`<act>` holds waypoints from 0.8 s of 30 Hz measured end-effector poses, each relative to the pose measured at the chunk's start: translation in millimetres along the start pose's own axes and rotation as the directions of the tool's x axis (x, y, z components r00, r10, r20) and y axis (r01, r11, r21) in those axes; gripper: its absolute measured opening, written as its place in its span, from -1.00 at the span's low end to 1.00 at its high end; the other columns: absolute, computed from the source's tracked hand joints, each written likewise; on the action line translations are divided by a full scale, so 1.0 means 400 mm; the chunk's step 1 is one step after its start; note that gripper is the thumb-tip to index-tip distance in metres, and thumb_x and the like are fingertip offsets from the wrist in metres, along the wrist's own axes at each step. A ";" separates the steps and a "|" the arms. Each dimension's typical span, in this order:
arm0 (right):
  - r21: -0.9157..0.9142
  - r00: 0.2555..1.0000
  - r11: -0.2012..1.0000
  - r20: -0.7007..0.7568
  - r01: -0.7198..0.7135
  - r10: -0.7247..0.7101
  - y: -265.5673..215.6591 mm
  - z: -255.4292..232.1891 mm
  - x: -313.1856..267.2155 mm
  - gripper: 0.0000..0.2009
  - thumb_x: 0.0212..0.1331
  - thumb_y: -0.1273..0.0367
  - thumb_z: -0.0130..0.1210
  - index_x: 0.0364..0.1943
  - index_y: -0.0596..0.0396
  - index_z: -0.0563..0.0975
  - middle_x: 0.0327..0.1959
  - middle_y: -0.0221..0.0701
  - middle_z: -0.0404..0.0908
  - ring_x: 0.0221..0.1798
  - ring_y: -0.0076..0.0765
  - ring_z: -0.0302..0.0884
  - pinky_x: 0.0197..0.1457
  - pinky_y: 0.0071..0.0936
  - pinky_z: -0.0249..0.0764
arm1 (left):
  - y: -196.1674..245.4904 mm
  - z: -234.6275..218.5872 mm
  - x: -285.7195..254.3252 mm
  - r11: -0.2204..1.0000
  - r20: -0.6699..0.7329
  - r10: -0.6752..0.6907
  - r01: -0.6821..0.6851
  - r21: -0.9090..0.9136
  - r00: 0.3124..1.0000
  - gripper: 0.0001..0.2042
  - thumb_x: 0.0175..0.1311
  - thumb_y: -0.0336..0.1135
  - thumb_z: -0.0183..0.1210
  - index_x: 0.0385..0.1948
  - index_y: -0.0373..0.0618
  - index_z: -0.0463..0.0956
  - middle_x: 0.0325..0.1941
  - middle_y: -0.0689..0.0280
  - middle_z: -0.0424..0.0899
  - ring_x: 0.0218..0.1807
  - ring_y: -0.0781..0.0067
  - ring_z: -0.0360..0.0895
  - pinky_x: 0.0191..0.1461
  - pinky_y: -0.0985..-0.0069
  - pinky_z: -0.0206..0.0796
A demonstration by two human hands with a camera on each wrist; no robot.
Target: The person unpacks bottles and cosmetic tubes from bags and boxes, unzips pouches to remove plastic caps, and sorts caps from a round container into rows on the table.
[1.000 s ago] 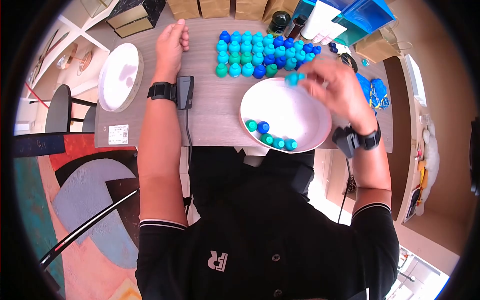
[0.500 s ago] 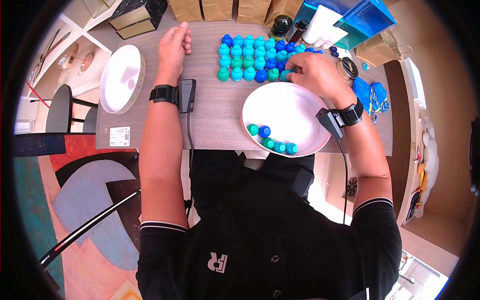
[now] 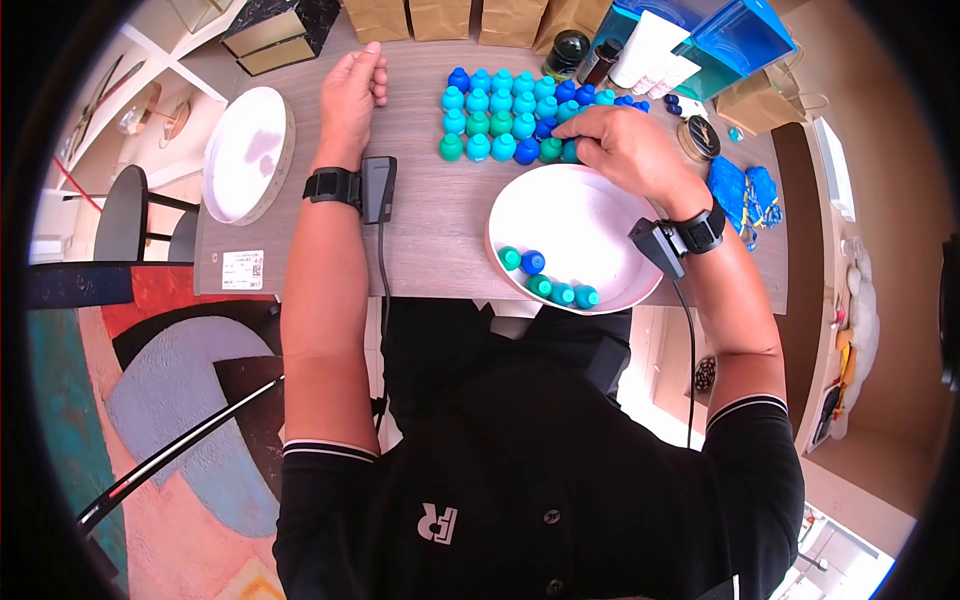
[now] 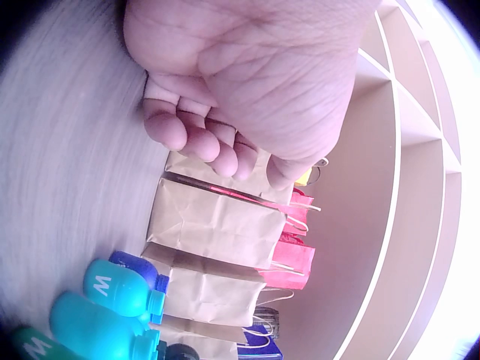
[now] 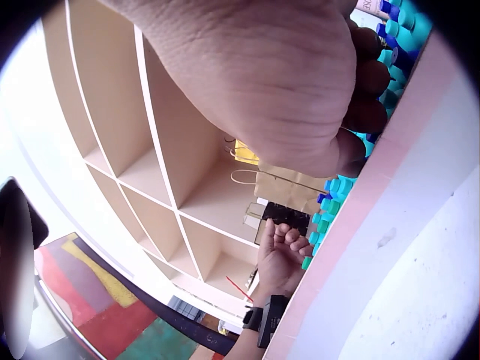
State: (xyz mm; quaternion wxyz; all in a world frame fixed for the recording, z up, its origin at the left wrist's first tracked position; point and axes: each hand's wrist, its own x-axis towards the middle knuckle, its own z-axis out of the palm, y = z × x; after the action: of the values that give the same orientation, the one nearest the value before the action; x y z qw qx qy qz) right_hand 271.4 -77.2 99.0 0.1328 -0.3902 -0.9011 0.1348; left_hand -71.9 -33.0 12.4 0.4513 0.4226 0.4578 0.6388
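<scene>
My right hand is at the front right end of several rows of small blue, teal and green bottles. Its index finger and thumb are around a teal bottle in the front row, partly hidden by the hand. In the right wrist view, the curled fingers overlap the bottles. A round white bowl below this hand holds several more small bottles. Left of the rows, my left hand rests on the table, fingers loosely curled and holding nothing. Letters show on a teal bottle in the left wrist view.
A second round white tray lies at the table's left. Paper bags, a dark box, a white tube and a blue case line the back. Blue crumpled packaging lies at the right.
My right hand has moved from over the bowl, carrying a teal bottle, to the front row, where that bottle now stands at the right end. The left hand stays put.
</scene>
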 end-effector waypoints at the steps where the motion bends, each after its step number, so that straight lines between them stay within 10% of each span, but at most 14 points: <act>1: -0.009 1.000 1.000 0.010 0.007 -0.007 0.001 -0.001 0.000 -0.74 0.13 0.37 0.13 -0.13 0.00 0.73 -0.20 -0.27 0.75 -0.16 -0.04 0.69 -0.07 -0.18 0.60 | 0.002 0.001 -0.002 1.000 0.001 0.001 -0.001 -0.003 1.000 -0.72 0.49 -0.08 0.15 -0.32 -0.11 0.53 -0.48 0.45 0.50 -0.49 0.64 0.39 -0.40 0.63 0.26; 12: 0.027 0.995 0.999 -0.093 0.039 -0.036 -0.040 -0.069 -0.051 -0.76 0.10 0.42 0.20 -0.12 0.10 0.68 -0.34 -0.19 0.65 -0.26 -0.05 0.65 -0.14 -0.21 0.55 | -0.004 -0.001 0.012 0.999 0.006 0.020 -0.020 -0.025 1.000 -0.71 0.46 -0.09 0.20 -0.38 -0.11 0.54 -0.50 0.47 0.52 -0.50 0.68 0.38 -0.43 0.65 0.26; 15: 0.237 0.995 0.971 0.098 -0.022 -0.002 -0.087 -0.100 -0.103 -0.80 0.08 0.43 0.21 -0.18 0.11 0.66 -0.34 -0.26 0.63 -0.27 -0.10 0.63 -0.15 -0.27 0.55 | -0.024 -0.021 0.019 1.000 0.014 -0.001 0.001 -0.019 1.000 -0.71 0.46 -0.08 0.19 -0.35 -0.12 0.53 -0.48 0.45 0.50 -0.48 0.64 0.39 -0.39 0.62 0.27; 17: 0.327 0.968 0.929 0.117 0.174 -0.222 -0.107 -0.079 -0.125 -0.81 0.09 0.47 0.23 -0.18 0.14 0.64 -0.33 -0.31 0.61 -0.28 -0.18 0.59 -0.19 -0.31 0.51 | -0.033 -0.032 0.026 1.000 0.027 -0.014 0.014 -0.017 1.000 -0.71 0.47 -0.07 0.17 -0.31 -0.12 0.51 -0.46 0.43 0.49 -0.46 0.62 0.39 -0.36 0.60 0.27; 24: 0.190 0.928 0.939 0.186 0.287 -0.322 -0.172 0.026 -0.141 -0.75 0.03 0.42 0.26 -0.15 -0.03 0.65 -0.29 -0.32 0.59 -0.19 -0.04 0.63 -0.12 -0.12 0.52 | -0.004 -0.003 0.004 1.000 0.019 0.017 -0.017 -0.014 1.000 -0.72 0.46 -0.09 0.19 -0.34 -0.12 0.52 -0.48 0.45 0.50 -0.49 0.64 0.39 -0.40 0.62 0.27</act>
State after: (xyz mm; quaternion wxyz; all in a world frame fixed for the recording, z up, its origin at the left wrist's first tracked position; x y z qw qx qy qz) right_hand 259.1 -165.9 105.7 0.0852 -0.2166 -0.9461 0.2253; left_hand -73.1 -31.4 11.0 0.4531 0.4294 0.4455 0.6418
